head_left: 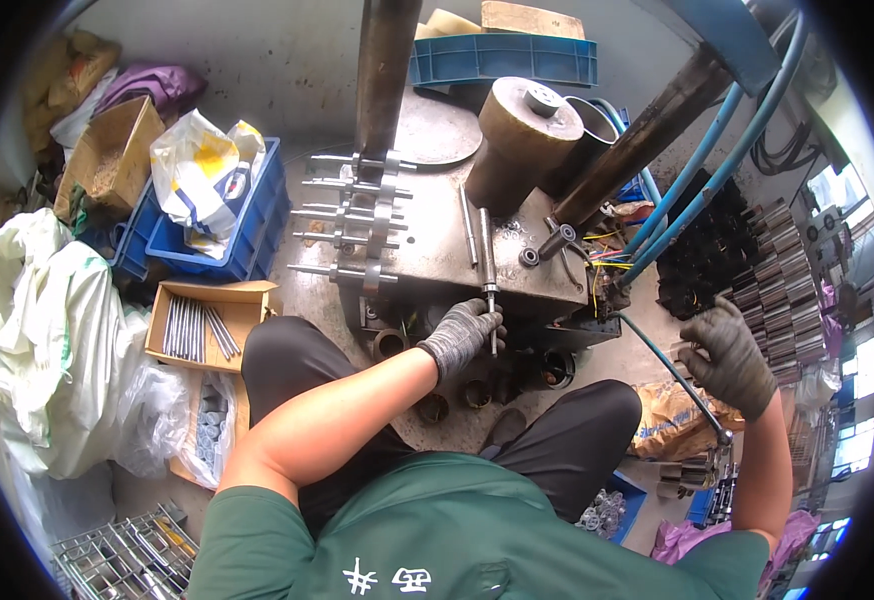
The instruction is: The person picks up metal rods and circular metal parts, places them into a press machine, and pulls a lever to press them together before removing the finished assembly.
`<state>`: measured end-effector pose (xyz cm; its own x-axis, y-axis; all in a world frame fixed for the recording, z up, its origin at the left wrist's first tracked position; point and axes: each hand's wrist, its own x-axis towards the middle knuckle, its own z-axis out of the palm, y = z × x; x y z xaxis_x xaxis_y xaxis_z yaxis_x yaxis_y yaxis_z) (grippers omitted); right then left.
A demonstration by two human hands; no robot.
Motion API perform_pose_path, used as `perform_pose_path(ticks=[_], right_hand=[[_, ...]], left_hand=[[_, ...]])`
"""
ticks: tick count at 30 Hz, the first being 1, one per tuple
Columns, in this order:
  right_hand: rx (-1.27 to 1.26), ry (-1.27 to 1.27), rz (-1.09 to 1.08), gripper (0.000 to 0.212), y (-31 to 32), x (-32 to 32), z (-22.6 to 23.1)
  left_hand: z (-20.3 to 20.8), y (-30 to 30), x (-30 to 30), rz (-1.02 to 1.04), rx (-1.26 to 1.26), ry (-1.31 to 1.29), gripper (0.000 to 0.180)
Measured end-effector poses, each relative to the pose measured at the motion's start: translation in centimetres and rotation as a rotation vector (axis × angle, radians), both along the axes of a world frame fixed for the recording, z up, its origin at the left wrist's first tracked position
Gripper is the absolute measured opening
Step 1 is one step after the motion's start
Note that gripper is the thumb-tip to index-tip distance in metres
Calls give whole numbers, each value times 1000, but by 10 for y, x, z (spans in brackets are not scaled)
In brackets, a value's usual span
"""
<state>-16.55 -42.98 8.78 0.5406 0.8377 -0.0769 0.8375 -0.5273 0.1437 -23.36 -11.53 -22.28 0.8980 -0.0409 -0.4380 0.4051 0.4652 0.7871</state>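
Note:
My left hand (462,335), in a grey knit glove, is closed around the lower end of a slim metal shaft (488,250) at the front edge of the press table. Beside that shaft lies a second thin rod (469,225). My right hand (732,360), in a darker, stained glove, is raised at the right near a long green lever (672,370). Its fingers are bent but apart, with nothing visible in them. Several shafts fitted with round collars (377,225) lie in a row on the table's left. A bearing-like ring part (529,257) sits at the right.
A thick press cylinder (529,135) and steel columns (389,80) rise from the table (427,258). Left stand a cardboard box (162,335) of rods and a blue crate (267,215). Stacked metal tubes (782,285) and blue hoses (702,185) are at right.

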Motion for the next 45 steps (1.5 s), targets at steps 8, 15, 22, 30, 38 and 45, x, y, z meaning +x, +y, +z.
perform_pose_path(ticks=[8,15,22,30,38,45], right_hand=[[202,20,-223,20,-106,-65,-37],[667,-321,-204,27,-112,-53,-52],[990,-437,-177,50,-75,56,-11],[919,-348,-343,82,-48,107,20],[819,-355,-384,24,-52,105,15],[756,-375,-248,9,-72,66,1]], left_hand=[[1,11,-11,14,100,-103,29],[59,19,-15,94,401,-543,33],[164,54,68,247,360,-1050,62],[244,96,188,624,368,-962,31],[262,106,236,562,527,-771,29],[272,106,241,443,929,-752,25]])
